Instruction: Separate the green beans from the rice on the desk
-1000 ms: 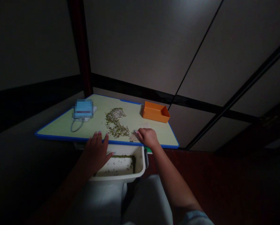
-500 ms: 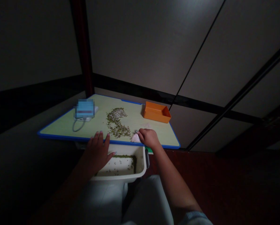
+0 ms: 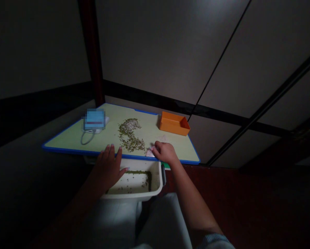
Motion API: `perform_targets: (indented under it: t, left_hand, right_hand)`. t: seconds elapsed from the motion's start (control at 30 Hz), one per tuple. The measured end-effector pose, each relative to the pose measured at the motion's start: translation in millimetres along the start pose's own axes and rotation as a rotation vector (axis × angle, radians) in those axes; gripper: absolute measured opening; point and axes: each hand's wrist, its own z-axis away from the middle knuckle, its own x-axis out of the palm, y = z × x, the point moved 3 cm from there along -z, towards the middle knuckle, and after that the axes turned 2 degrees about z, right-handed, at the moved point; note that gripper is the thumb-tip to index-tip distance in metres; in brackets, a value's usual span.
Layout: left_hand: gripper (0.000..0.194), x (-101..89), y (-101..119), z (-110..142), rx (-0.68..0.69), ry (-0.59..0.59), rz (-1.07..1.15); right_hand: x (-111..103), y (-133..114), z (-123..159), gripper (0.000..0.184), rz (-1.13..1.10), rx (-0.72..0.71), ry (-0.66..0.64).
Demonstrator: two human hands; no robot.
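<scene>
Head view: left hand (image 3: 108,167) lies open, fingers spread at the near edge of the table (image 3: 110,117), beside the tub (image 3: 156,192); green bits (image 3: 131,141) lie mid-table; right hand (image 3: 165,152) is curled beside them at a pale patch (image 3: 150,152), its grip unclear; the orange box (image 3: 174,128) sits behind.

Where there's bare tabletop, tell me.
Bare tabletop lies between the green-flecked pile and orange tray, between pile and cable, and in the corner right of the right hand. Crowded: toward the near edge, where pile, pale sheet and right hand bunch.
</scene>
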Motion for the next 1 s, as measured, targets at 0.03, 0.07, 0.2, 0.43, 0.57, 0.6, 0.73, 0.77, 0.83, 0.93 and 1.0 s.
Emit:
perform_targets:
  t: [0.03, 0.07, 0.2, 0.43, 0.57, 0.6, 0.73, 0.77, 0.83, 0.93, 1.0]
  left_hand:
    - [0.08, -0.1, 0.1, 0.1, 0.003, 0.002, -0.003]
    - [0.08, -0.1, 0.1, 0.2, 0.005, 0.004, -0.005]
    - [0.079, 0.3, -0.2, 0.3, 0.01, 0.016, 0.01]
    - [0.079, 0.7, -0.7, -0.4, 0.004, -0.003, 0.02]
    - [0.08, -1.0, 0.3, -1.2, 0.0, 0.001, 0.019]
    - [0.079, -1.7, 0.7, -1.3, -0.004, -0.003, 0.017]
    - [0.078, -3.5, 1.5, -1.5, -0.004, -0.02, -0.001]
    - [0.078, -3.3, 1.3, -1.4, -0.001, -0.018, -0.002]
    - [0.079, -2.1, 0.2, -1.0, 0.005, -0.005, 0.007]
    - [0.079, 1.2, -2.0, -0.1, 0.009, 0.015, 0.025]
    - [0.079, 3.3, -2.9, 0.4, 0.011, 0.019, 0.029]
  right_hand:
    - [-0.4, -0.1, 0.1, 0.034, 0.0, 0.003, -0.002]
    - [-0.7, -0.2, 0.2, 0.034, 0.0, 0.007, -0.003]
    - [-1.3, 0.1, 0.5, 0.035, 0.005, 0.026, 0.003]
    - [-1.2, -1.0, -1.2, 0.036, 0.015, 0.008, 0.016]
    - [-1.0, -3.8, -1.0, 0.039, 0.034, -0.022, 0.022]
    - [-0.9, -4.7, -0.6, 0.04, 0.039, -0.035, 0.027]
    - [-0.2, -6.2, 1.3, 0.041, 0.041, -0.06, 0.063]
    - [0.0, -6.0, 1.6, 0.04, 0.035, -0.058, 0.071]
    - [0.1, -4.9, 2.0, 0.039, 0.016, -0.04, 0.079]
    - [0.3, -2.6, 1.8, 0.036, 0.003, 0.01, 0.083]
    - [0.5, -1.8, 1.5, 0.036, 0.007, 0.031, 0.084]
